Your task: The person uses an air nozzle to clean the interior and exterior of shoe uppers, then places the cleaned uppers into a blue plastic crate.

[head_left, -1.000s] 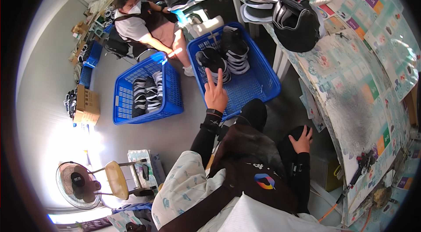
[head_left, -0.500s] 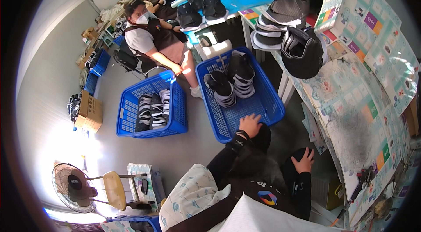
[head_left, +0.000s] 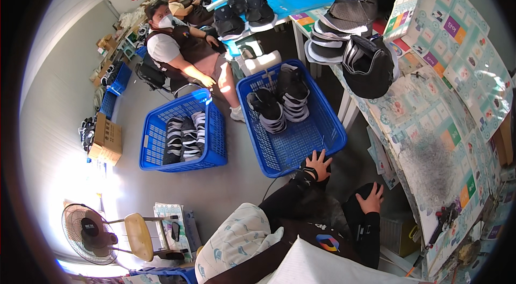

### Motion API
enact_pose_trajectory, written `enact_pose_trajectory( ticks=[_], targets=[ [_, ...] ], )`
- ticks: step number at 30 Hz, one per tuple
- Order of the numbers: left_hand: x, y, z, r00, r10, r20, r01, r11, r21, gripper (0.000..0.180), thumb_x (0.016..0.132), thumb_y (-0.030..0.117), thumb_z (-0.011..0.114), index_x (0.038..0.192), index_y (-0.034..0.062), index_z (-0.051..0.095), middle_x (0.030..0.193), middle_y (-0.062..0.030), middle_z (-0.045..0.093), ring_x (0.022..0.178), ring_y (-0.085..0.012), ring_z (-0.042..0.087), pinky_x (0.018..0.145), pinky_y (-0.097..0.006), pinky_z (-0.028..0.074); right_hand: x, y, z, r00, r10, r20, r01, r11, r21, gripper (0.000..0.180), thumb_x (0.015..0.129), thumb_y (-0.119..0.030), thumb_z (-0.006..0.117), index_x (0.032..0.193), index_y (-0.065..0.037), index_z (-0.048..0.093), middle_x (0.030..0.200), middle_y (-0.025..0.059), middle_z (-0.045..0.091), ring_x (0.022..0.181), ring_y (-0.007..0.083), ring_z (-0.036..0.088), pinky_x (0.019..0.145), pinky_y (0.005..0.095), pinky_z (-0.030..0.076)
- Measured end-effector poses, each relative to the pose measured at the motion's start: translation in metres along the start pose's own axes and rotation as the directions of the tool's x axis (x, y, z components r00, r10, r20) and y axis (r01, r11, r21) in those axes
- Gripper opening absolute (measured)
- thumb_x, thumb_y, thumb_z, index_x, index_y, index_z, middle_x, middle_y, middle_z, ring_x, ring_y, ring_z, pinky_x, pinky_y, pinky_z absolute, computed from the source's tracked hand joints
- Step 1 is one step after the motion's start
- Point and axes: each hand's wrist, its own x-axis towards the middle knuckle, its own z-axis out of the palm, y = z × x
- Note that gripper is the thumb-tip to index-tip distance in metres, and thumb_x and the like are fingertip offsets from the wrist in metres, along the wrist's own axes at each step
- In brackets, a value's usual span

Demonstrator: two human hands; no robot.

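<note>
My left hand [head_left: 319,167] lies spread on my dark-clad left knee, just beyond the near rim of a blue plastic basket [head_left: 290,149]. Fingers apart, my right hand [head_left: 371,199] rests on my right knee, below the workbench. Neither hand holds anything. Inside that basket, two stacks of black shoe uppers with white edges, a left stack [head_left: 267,111] and a right stack [head_left: 293,93], stand toward its far end.
A second blue basket [head_left: 216,144] with rows of uppers stands on the floor to the left. Beyond it sits a masked person [head_left: 177,50]. At right is a paper-covered workbench [head_left: 398,117] bearing piled uppers [head_left: 349,12]. A fan [head_left: 88,233] and chair [head_left: 140,236] stand lower left.
My left hand has drawn back from over the basket's near rim, toward me and slightly right, its fingers spreading. My right hand stays on the knee. The seated person has shifted slightly.
</note>
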Motion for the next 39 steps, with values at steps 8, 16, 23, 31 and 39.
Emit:
enact_pose_trajectory(
  ticks=[8,16,23,31,39],
  targets=[
    [-0.02,-0.001,-0.023,0.981,-0.07,-0.181,0.02,0.964,-0.264,0.089,0.091,0.034,0.075,0.166,0.0227,0.029,0.173,-0.0243,0.011,0.154,-0.0509,0.024,0.114,-0.063,0.04,0.0,-0.008,-0.003,1.0,-0.011,-0.006,0.011,1.0,0.004,0.103,0.081,-0.049,0.085,0.162,-0.015,0.031,0.17,0.0209,0.018,0.141,0.06,0.034,0.113,0.0619,0.042],
    [-0.063,-0.061,-0.1,0.495,-0.333,-0.803,0.125,0.941,-0.314,0.097,0.078,-0.001,0.065,0.166,0.0158,0.029,0.168,-0.0298,0.023,0.102,-0.0407,0.066,0.076,-0.045,0.06,0.003,0.005,0.003,1.0,0.005,0.001,-0.005,1.0,0.002,0.104,0.081,-0.048,0.085,0.163,-0.015,0.03,0.17,0.0204,0.017,0.143,0.0592,0.033,0.114,0.061,0.041],
    [0.012,-0.147,0.06,0.942,-0.33,0.066,0.337,0.924,-0.18,0.048,0.095,0.033,0.064,0.138,0.0103,0.066,0.13,-0.0207,0.071,0.126,-0.0403,0.065,0.099,-0.049,0.057,0.0,-0.004,-0.001,0.999,0.036,0.022,-0.035,0.999,-0.002,0.104,0.081,-0.047,0.085,0.163,-0.015,0.029,0.17,0.0202,0.017,0.142,0.0594,0.034,0.114,0.0607,0.041],
    [0.023,-0.187,0.164,0.915,-0.36,0.182,0.394,0.892,-0.22,0.047,0.092,0.035,0.065,0.131,0.0104,0.071,0.126,-0.0196,0.073,0.117,-0.037,0.07,0.099,-0.046,0.057,-0.002,-0.005,-0.001,1.0,0.01,0.003,-0.01,1.0,-0.011,0.103,0.082,-0.048,0.085,0.163,-0.016,0.029,0.171,0.0182,0.017,0.141,0.06,0.035,0.112,0.0611,0.044],
    [0.01,-0.174,0.128,0.917,-0.347,0.196,0.383,0.904,-0.192,0.042,0.092,0.026,0.064,0.131,0.0138,0.072,0.128,-0.0187,0.073,0.12,-0.0351,0.07,0.1,-0.046,0.057,-0.001,-0.014,-0.002,0.998,0.055,0.035,-0.053,0.997,-0.053,0.104,0.083,-0.049,0.084,0.164,-0.019,0.027,0.172,0.0167,0.016,0.141,0.0606,0.036,0.111,0.0618,0.045]
  ],
)
